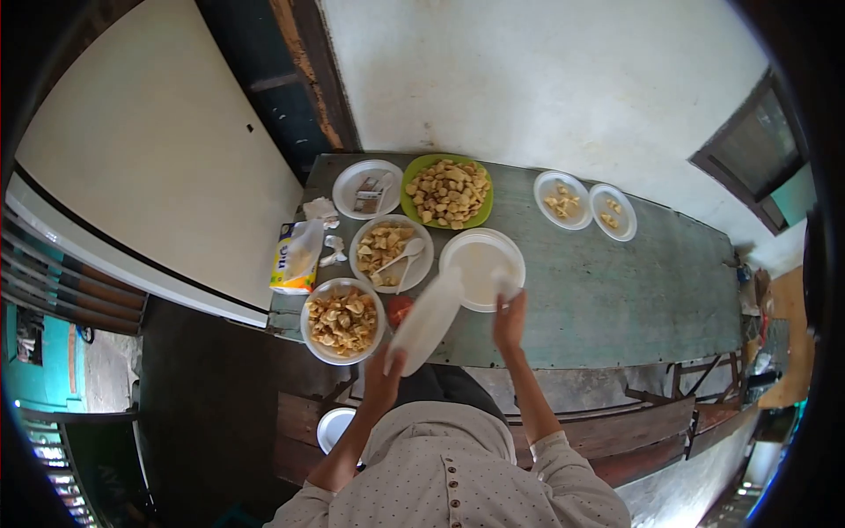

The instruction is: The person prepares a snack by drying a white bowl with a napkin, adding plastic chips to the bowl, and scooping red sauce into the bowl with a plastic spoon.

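A white plate (429,319), tilted on edge and blurred by motion, is gripped at its lower rim by my left hand (382,377). On the table just beyond it lies another white plate (465,245), with nothing on it but a faint whitish blur. My right hand (508,324) is at that plate's right rim, fingers closed around a small smeared white thing (504,283) that I cannot make out. Partly hidden behind the tilted plate is something red (400,309).
Around are a green plate of food chunks (447,192), a bowl with plastic spoons (384,253), a fuller bowl (343,320), a plate with small packets (367,188), a tissue pack (297,256), and two plates with few pieces (563,201). A white plate (336,429) sits on the bench.
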A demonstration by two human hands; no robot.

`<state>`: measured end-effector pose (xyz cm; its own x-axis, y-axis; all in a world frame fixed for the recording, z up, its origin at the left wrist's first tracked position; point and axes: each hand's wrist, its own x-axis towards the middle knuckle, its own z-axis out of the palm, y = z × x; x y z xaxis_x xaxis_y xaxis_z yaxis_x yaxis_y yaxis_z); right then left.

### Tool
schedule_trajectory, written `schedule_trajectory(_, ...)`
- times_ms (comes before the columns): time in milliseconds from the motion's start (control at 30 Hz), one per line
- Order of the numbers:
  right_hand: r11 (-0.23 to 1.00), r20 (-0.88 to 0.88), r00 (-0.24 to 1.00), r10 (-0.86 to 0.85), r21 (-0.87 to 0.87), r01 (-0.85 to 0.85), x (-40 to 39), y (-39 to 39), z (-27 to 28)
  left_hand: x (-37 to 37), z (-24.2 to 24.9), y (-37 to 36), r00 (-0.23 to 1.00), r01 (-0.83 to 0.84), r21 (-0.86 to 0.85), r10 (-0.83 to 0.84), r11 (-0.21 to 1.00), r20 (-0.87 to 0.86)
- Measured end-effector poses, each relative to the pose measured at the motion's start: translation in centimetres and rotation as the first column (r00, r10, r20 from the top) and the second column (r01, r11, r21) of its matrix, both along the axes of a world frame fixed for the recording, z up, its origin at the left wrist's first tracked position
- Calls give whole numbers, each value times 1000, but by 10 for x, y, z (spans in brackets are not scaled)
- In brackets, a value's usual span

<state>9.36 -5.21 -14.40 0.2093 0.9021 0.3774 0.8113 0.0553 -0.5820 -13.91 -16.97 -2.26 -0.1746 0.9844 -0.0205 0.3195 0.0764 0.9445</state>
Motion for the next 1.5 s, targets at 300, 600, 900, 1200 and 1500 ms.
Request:
schedule_trajectory(300,873,271,832,484,-206,-442,-4,22,-27,24,12,-5,976,211,290,-214,933,-21)
schedule_trajectory(600,953,216,929,301,-111,-283,4,37,-23,30,0,-1,964,261,332,-224,906,-146)
schedule_trajectory(900,968,79,986,146,-216,-126,9,33,-16,44,-9,-9,873,481,317,-413,817,-260)
schedule_trajectory(1200,879,-254,951,176,-393,-268,2,18,-42,37,-25,-22,867,480,267,-405,835,-292)
schedule_trajectory(1500,679,-907,381,-179,-394,-619,25,-1,-39,34,-25,-19,840,516,285,-410,808,-356)
